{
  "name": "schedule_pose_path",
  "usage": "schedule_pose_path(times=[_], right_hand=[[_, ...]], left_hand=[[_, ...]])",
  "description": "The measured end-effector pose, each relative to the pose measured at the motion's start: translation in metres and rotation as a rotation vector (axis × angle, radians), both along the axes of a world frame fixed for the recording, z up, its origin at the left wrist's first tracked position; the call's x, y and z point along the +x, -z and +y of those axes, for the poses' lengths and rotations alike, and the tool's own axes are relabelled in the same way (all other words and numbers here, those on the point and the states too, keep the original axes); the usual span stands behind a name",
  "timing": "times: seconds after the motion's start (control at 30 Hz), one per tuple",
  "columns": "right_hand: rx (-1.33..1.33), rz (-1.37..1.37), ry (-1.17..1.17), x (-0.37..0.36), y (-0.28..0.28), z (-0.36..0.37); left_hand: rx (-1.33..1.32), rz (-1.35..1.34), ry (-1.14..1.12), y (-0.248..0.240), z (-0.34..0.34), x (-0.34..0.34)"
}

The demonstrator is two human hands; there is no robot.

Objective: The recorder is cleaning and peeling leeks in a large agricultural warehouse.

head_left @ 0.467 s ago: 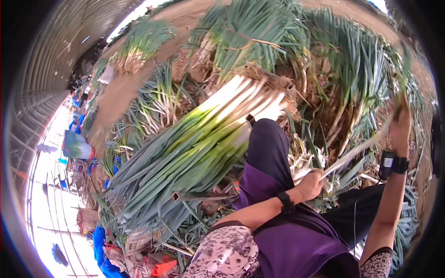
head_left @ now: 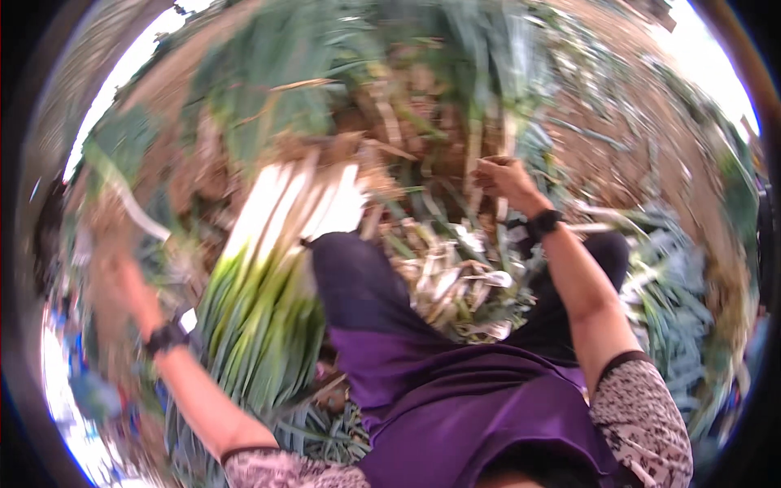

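My left hand (head_left: 122, 272) is out at the far left, smeared by motion, so its grip does not show. Just above it is a single leek (head_left: 140, 213) with a pale curved stalk; I cannot tell whether the hand touches it. My right hand (head_left: 506, 184) is beyond my knees, its fingers curled beside the pale stalks of upright leeks (head_left: 478, 134). Whatever is between those fingers cannot be made out. Between my left arm and my knee lies a large bundle of trimmed leeks (head_left: 264, 276), white ends pointing away from me.
Stripped leaves and pale trimmings (head_left: 455, 281) are heaped between my knees. More leek bundles (head_left: 268, 81) line the far side, blurred. Loose green leaves (head_left: 671, 297) cover the ground at the right, with bare brown soil (head_left: 643, 146) beyond them.
My view has swung right. My hands, earlier at the two ends of one leek, are now wide apart: the left out to the far left, the right at the upright leeks.
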State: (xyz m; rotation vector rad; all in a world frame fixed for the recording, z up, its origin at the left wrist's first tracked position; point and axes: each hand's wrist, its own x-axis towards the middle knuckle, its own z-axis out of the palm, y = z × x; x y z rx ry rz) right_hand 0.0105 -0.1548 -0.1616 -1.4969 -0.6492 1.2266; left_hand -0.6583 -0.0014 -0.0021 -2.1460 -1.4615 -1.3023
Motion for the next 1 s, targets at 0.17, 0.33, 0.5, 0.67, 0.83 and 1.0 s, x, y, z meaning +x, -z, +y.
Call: schedule_pose_path(times=[0.17, 0.33, 0.5, 0.67, 0.83, 1.0], right_hand=[[-0.380, 0.066, 0.622, 0.123, 0.159, -0.060], [-0.519, 0.050, 0.505, 0.073, 0.187, -0.046], [-0.622, -0.531, 0.260, 0.104, 0.265, -0.031], [-0.647, -0.586, 0.250, 0.125, 0.290, -0.020], [-0.476, -0.462, 0.072, 0.117, 0.259, 0.012], [-0.182, -0.130, -0.101, 0.084, 0.172, -0.006]], left_hand=[[-0.554, -0.739, 0.527, 0.037, -0.035, 0.299], [-1.233, -0.914, 0.771, 0.093, -0.123, 0.490], [-1.544, -0.466, 0.894, 0.145, -0.145, 0.520], [-1.858, -0.374, 0.822, 0.147, -0.138, 0.541], [-1.895, -0.324, 0.867, 0.155, -0.131, 0.550], [-1.512, -0.439, 0.825, 0.181, -0.104, 0.567]])
